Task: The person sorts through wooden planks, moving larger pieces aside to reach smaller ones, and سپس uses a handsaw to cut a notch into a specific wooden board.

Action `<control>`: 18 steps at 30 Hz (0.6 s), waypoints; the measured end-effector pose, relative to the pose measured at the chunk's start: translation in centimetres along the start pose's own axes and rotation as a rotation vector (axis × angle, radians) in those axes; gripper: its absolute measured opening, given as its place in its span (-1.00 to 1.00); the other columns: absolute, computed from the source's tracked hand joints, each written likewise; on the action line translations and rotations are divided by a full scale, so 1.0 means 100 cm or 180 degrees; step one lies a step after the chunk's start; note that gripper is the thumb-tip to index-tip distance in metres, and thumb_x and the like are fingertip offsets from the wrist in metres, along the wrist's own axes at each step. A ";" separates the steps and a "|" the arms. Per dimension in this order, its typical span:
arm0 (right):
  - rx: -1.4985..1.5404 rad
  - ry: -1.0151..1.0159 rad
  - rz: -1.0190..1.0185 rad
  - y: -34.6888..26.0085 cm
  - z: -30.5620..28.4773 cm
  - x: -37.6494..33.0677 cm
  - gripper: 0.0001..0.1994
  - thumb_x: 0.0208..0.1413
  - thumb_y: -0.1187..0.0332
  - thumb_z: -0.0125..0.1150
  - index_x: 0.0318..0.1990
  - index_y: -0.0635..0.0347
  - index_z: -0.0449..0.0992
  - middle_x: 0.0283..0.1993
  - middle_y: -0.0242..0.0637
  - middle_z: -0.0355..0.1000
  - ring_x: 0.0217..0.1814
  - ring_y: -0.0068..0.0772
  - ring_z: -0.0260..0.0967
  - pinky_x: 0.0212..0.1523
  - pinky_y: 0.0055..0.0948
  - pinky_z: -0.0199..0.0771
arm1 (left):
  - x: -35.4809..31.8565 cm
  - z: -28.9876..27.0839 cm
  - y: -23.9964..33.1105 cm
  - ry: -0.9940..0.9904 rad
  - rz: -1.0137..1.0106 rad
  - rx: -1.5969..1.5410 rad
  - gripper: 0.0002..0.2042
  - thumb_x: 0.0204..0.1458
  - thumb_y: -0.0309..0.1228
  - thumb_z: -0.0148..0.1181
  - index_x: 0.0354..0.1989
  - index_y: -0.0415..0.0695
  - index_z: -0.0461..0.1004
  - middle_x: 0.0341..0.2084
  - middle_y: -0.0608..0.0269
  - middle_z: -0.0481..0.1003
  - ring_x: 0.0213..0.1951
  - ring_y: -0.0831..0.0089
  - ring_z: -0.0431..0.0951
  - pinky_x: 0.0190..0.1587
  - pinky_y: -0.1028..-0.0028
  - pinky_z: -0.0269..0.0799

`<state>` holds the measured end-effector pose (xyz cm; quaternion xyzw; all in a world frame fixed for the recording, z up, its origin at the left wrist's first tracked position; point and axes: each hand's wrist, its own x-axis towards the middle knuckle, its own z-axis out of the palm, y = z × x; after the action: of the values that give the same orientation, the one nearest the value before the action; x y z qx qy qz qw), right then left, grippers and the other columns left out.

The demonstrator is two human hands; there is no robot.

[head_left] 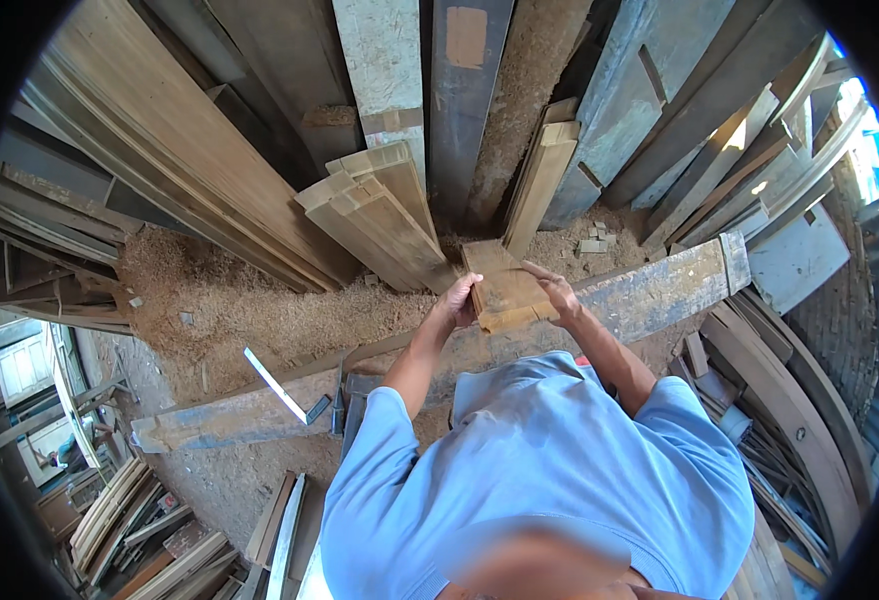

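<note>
A wooden board (509,292) with a notched near end is held between my two hands over the long workbench beam. My left hand (455,301) is closed on its left edge, thumb on top. My right hand (559,297) grips the right edge, fingers bent around it. Whether it is one piece or several stacked together, I cannot tell. On the worn bench (659,290), left of my left arm, lies a try square (284,388) with a pale blade and dark handle. Next to its handle is a dark metal clamp-like part (338,400).
Cut boards (384,225) lean beyond the bench, with narrower pieces (544,180) to their right. Tall planks (464,110) stand behind them. Sawdust and shavings (219,310) cover the ground beyond the bench. Timber offcuts (149,530) pile up at the lower left, and curved wood pieces (789,400) at right.
</note>
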<state>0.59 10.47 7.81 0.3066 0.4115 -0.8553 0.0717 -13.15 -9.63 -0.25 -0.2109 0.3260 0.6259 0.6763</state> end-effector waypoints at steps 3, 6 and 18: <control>-0.0059 -0.0859 -0.0578 -0.002 -0.007 0.008 -0.39 0.24 0.53 0.10 0.45 0.22 0.16 0.28 -0.23 0.40 0.34 -0.29 0.34 0.25 -0.39 0.44 | 0.012 0.005 0.015 -0.0170 -0.0103 -0.0255 -0.47 0.12 -0.16 0.06 0.21 -0.24 0.37 -0.02 -0.05 0.56 -0.07 0.10 0.63 0.05 0.05 0.57; -0.1337 -0.0177 -0.0577 -0.031 0.016 0.007 -0.38 0.19 0.55 0.12 0.43 0.15 0.19 0.22 -0.26 0.42 0.25 -0.33 0.39 0.19 -0.40 0.45 | 0.027 0.012 0.020 0.0236 0.0264 -0.0411 -0.50 0.15 -0.12 0.01 0.16 -0.20 0.41 -0.03 -0.06 0.57 -0.12 0.09 0.64 -0.02 0.02 0.59; -0.3226 0.1472 -0.1541 -0.040 -0.073 0.194 -0.55 0.25 0.42 0.13 0.28 0.23 0.29 -0.21 -0.32 0.50 -0.25 -0.42 0.42 -0.19 -0.44 0.47 | 0.035 0.042 0.054 0.0441 0.1272 -0.0229 -0.56 0.25 -0.02 0.11 0.11 -0.09 0.41 -0.22 0.10 0.60 -0.38 0.31 0.62 -0.32 0.24 0.58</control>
<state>-13.08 20.99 -4.34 0.3098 0.8305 -0.4561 -0.0791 -17.67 -3.54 0.84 -0.2086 0.3845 0.7428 0.5069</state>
